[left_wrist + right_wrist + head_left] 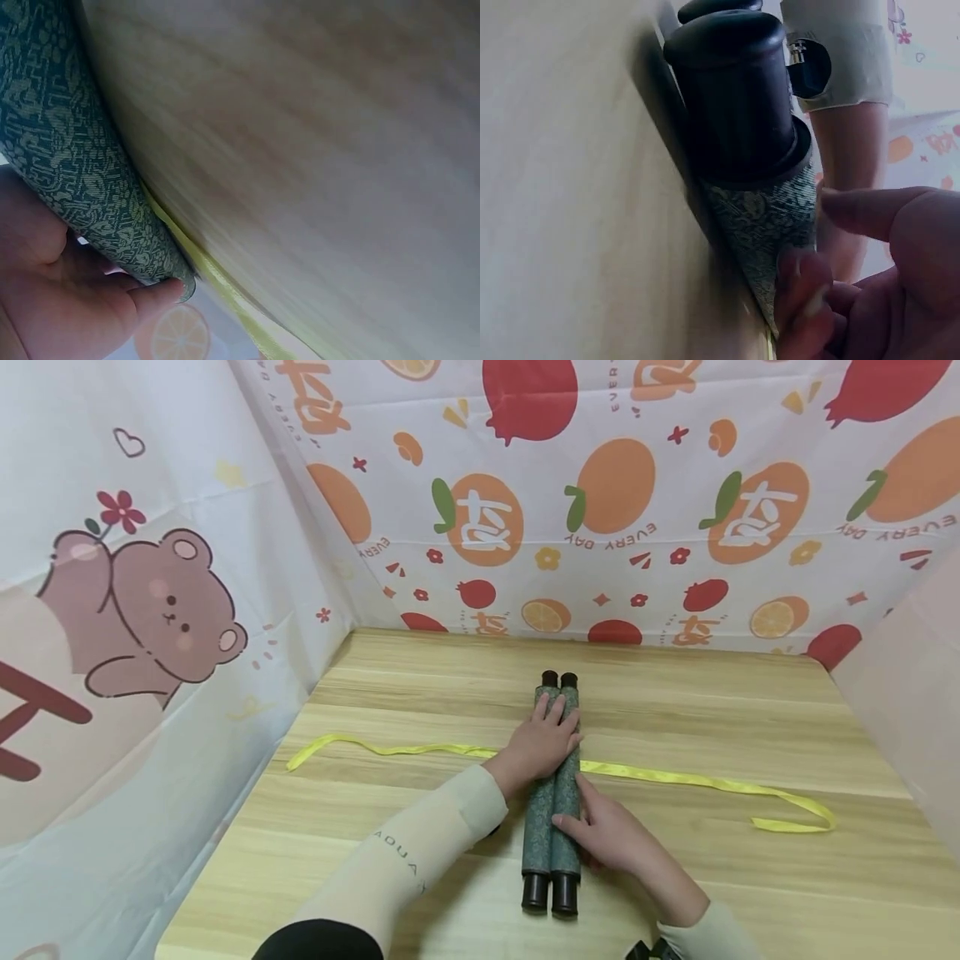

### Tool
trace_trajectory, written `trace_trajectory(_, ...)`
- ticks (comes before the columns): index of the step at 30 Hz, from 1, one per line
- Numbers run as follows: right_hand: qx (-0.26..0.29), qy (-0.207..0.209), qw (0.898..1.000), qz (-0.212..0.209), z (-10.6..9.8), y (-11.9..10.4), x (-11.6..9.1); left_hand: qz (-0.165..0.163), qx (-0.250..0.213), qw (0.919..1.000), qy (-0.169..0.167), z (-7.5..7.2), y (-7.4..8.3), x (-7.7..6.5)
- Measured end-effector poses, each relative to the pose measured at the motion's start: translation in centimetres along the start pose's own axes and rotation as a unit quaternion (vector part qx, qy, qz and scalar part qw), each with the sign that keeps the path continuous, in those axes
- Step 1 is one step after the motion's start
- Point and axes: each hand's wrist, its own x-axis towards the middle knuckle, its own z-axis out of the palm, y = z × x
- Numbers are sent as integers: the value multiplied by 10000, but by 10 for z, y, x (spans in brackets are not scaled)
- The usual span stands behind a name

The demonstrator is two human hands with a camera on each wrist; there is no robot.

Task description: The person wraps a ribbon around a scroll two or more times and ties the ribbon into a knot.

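Note:
A rolled scroll (pixel 538 835) with dark green patterned cloth and black end knobs (pixel 731 97) lies lengthwise on the table, its two rolls side by side. My left hand (pixel 542 745) rests across the upper half of both rolls, fingers spread and fairly straight. Lower down, my right hand (pixel 611 831) holds the right roll from its side, thumb on top and fingers along the right flank. Under the scroll runs a yellow ribbon (pixel 667 776), stretching out to left and right. In the left wrist view the ribbon (pixel 217 277) passes beside the patterned cloth (pixel 90 172).
The light wooden table (pixel 420 693) ends at a fruit-printed cloth (pixel 540 518) behind. A bear-printed cloth (pixel 292 577) hangs at the left. The ribbon's right end folds back on itself; its left end curls near the table's left edge.

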Motion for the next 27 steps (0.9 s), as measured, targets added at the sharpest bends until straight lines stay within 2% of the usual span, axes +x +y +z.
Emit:
trace_trajectory(3, -582, 183, 9980, -157, 2, -1, 1, 28, 15, 10000, -37, 0, 2, 1)
trace_trajectory(6, -825, 194, 9961, -240, 3, -1, 2, 23, 106, 9999, -23, 0, 3, 2)
trace_trajectory(12, -835, 167, 9960, -252, 4, 1, 1, 4, 389, 9992, -130, -1, 5, 1)
trace_trajectory(19, -832, 219, 9959, -284, 7, 2, 2, -153, 104, 9991, -374, -10, 7, -4)
trace_trajectory(27, -553, 223, 9982, -81, 2, 4, 2, 307, -257, 9981, -465, -17, 5, -21)
